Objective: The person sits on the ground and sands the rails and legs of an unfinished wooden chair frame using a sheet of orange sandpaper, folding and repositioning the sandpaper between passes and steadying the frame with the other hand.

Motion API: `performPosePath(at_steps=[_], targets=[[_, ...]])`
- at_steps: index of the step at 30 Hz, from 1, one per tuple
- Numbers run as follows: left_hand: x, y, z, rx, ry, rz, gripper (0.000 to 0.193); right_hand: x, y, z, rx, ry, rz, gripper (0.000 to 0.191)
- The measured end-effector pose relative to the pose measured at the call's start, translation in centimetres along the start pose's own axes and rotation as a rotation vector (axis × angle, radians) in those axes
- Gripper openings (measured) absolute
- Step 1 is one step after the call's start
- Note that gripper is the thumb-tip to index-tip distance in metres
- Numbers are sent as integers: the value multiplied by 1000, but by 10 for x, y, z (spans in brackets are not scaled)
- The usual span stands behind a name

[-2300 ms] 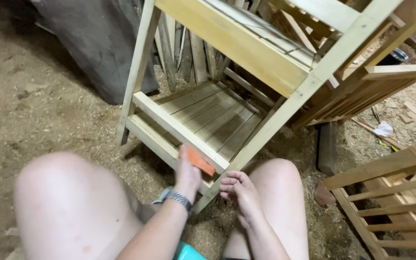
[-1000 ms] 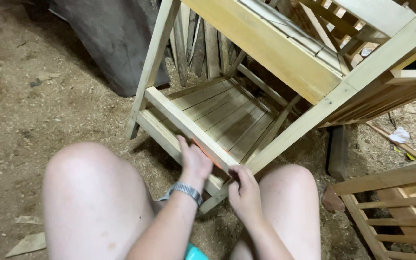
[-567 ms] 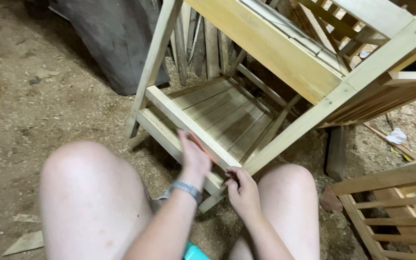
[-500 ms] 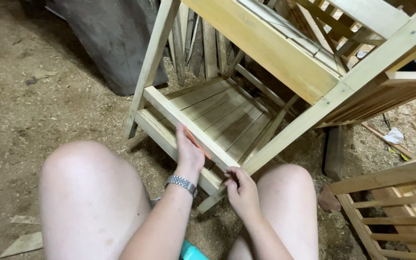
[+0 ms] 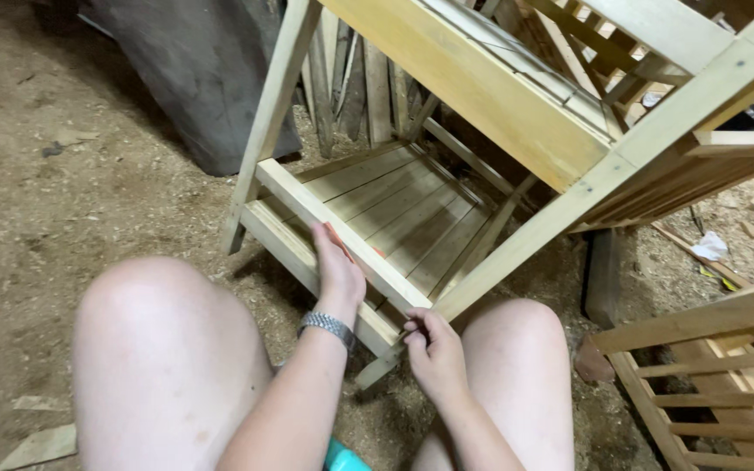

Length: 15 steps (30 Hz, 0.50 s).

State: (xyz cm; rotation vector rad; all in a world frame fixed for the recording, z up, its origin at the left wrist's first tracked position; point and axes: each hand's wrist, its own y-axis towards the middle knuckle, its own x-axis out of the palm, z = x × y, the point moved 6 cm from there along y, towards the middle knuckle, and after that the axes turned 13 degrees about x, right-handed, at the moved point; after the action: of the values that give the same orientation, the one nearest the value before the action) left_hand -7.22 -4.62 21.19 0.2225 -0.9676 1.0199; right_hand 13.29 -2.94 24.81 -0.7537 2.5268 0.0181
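A pale wooden slatted rack (image 5: 412, 209) lies tilted on the ground in front of my bare knees. My left hand (image 5: 339, 272), with a metal watch on the wrist, presses a small orange sanding piece (image 5: 336, 237) flat against the rack's front rail (image 5: 290, 187). Most of the orange piece is hidden under my fingers. My right hand (image 5: 435, 351) sits at the corner where that rail meets the slanted leg (image 5: 525, 240). Its fingers are curled and pinch the rail's end.
Sawdust covers the dirt floor. A dark slab (image 5: 194, 78) leans behind the rack's left leg. More wooden frames stand at the upper right (image 5: 726, 166) and lower right (image 5: 717, 375). Wood scraps (image 5: 41, 445) lie by my left knee.
My left hand has slid the orange piece up along the front rail toward the left. My right hand has moved up to the rail's corner and closed there.
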Motion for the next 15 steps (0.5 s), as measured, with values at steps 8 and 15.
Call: performPosePath(at_steps=[8,15], targets=[[-1,-56,-78,-124,634,189,110,-1,2,-9,-58,-24,63,32],[5,-9,-24,-10,674,154,101,-2,-6,-4,9,-43,19,32]])
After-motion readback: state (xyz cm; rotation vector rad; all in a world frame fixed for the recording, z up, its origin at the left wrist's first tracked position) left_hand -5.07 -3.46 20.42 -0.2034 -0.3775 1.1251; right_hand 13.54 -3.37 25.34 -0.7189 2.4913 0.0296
